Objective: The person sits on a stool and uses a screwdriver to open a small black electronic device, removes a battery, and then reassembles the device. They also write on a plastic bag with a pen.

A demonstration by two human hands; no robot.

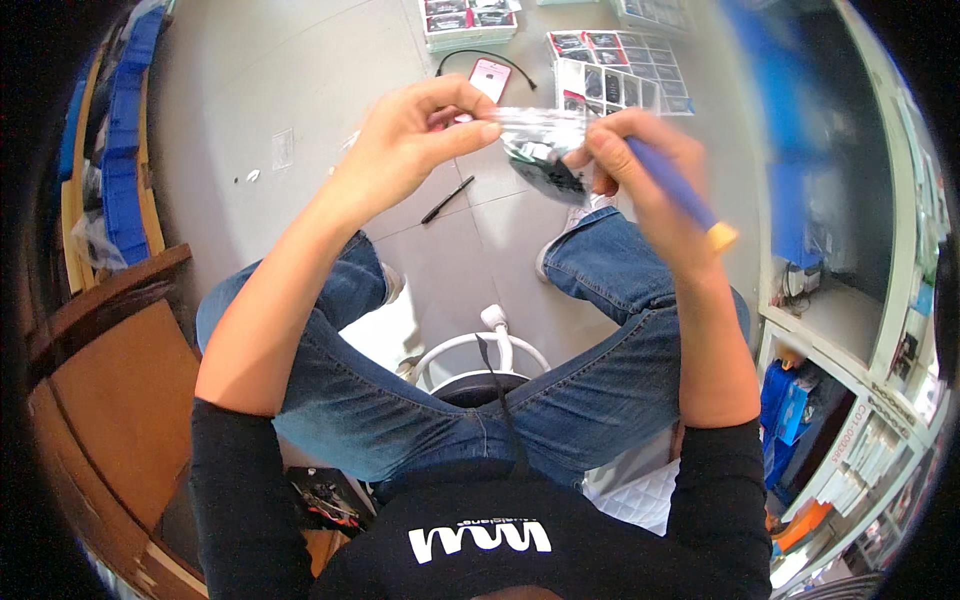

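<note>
A small clear plastic bag [545, 150] with a dark item inside hangs stretched between my two hands, over the floor beyond my knees. At its upper left corner my left hand [425, 135] is closed, thumb and fingertips pinching the edge. My right hand [645, 165] grips the opposite side of the bag. The same right hand also holds a blue tool with a yellow end [680, 190]; its front part is hidden by the fingers, so its kind is unclear. Motion blurs the tool and part of the right hand.
Past my hands stand divided trays of packed items [625, 70] and another filled box [468, 22]. A phone [489, 80], a black cable [520, 70] and a black pen [447, 200] lie on the grey floor. Blue bins [125, 150] line the left; shelving [850, 330] stands right.
</note>
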